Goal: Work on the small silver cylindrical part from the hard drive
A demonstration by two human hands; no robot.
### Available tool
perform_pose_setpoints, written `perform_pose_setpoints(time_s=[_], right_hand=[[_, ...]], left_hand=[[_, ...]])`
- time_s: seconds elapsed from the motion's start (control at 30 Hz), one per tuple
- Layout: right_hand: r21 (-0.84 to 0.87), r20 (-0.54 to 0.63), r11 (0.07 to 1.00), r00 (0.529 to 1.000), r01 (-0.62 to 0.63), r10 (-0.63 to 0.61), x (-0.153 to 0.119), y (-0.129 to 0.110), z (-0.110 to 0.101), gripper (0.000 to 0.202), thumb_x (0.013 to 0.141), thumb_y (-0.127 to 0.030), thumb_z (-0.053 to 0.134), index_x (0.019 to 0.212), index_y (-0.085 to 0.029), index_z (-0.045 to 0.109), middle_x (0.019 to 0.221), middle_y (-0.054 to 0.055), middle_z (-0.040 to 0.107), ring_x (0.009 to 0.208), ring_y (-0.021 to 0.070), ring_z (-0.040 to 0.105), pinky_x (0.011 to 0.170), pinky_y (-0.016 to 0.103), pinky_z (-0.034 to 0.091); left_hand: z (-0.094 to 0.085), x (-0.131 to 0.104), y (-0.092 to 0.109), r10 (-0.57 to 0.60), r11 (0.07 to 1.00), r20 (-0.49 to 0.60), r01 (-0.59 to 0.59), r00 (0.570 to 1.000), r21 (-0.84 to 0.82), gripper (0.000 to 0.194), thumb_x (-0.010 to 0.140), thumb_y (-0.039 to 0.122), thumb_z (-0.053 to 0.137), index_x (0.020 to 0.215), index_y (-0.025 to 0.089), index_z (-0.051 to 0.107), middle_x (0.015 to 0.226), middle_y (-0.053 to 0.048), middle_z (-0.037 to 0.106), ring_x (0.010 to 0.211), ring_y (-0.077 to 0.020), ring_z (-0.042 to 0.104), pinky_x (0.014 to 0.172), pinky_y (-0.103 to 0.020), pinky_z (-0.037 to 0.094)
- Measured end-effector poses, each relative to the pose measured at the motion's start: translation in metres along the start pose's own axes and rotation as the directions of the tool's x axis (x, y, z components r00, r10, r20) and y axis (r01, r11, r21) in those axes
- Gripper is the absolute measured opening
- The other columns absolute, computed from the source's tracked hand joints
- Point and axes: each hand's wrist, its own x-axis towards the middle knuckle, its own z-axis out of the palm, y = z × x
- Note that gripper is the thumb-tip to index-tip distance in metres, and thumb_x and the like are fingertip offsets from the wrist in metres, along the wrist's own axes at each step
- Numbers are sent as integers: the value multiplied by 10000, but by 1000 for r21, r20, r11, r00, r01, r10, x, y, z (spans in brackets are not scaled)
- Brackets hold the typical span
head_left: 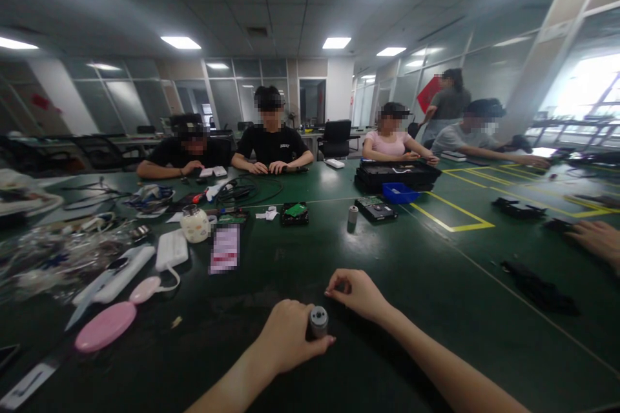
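Observation:
A small silver metal cylinder (318, 321) stands upright in my left hand (289, 337), whose fingers and thumb wrap round its side. Its round end face, with small dark holes, points up. Just beyond and to the right, my right hand (356, 293) is curled, with thumb and index finger close together; whatever may be between them is too small to make out. A second metal cylinder (352, 214) stands farther back on the dark green table (271, 258), beside a hard drive (376, 209).
At the left lie a pink oval object (106, 327), a white power bank (172, 250), a white patterned jar (194, 224) and bagged cables (72, 251). Farther back are a blue tray (400, 193) and a black case (397, 174). Several people sit across; another person's hand (598, 239) reaches in right.

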Motion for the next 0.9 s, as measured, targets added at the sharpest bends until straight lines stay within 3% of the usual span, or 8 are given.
perform_pose_setpoints(time_s=[0.17,0.37,0.5,0.67,0.77,0.9], right_hand=[[29,28,999,999,-36,35,0,-3,-4,110,712,-247,742,791,-175,716,782,15,728,587,134,578,544,247,441],[115,56,991,997,-64,58,2,0,-3,97,679,-211,758,752,-163,716,746,13,731,624,146,621,562,255,457],[194,10,979,998,-63,63,3,0,-1,81,685,-213,748,722,-160,698,714,11,726,623,150,625,567,262,448],[357,-63,934,997,-10,35,-1,-15,0,237,727,-342,747,757,-160,598,838,61,746,679,159,652,567,258,449],[445,-19,895,1000,10,-2,-7,-28,3,321,719,-411,761,787,-167,565,849,68,748,586,129,633,504,234,435],[489,52,872,997,17,-49,-15,-40,8,306,704,-373,794,773,-165,581,796,49,741,558,114,616,472,209,420]], left_hand=[[-1,-1,1,-5,1000,8,5,1000,0,360,796,545,615,833,191,673,839,-73,720,795,-266,658,739,-330,465],[0,-2,0,-5,1000,2,5,1000,0,359,799,547,616,846,196,677,844,-73,718,802,-264,658,743,-328,466],[2,-2,-1,-3,1000,-5,3,1000,0,365,791,551,626,850,195,678,844,-70,719,802,-267,658,737,-327,468],[4,-2,-1,-2,1000,-20,2,1000,-1,358,782,537,637,837,186,685,840,-77,723,798,-271,662,738,-332,471],[3,-1,-2,5,1000,-21,-5,1000,-12,362,783,522,637,845,171,702,846,-91,731,797,-281,668,739,-336,474],[2,-1,-2,16,1000,-15,-16,1000,-25,341,791,496,632,884,181,722,828,-79,735,769,-267,674,721,-317,472]])
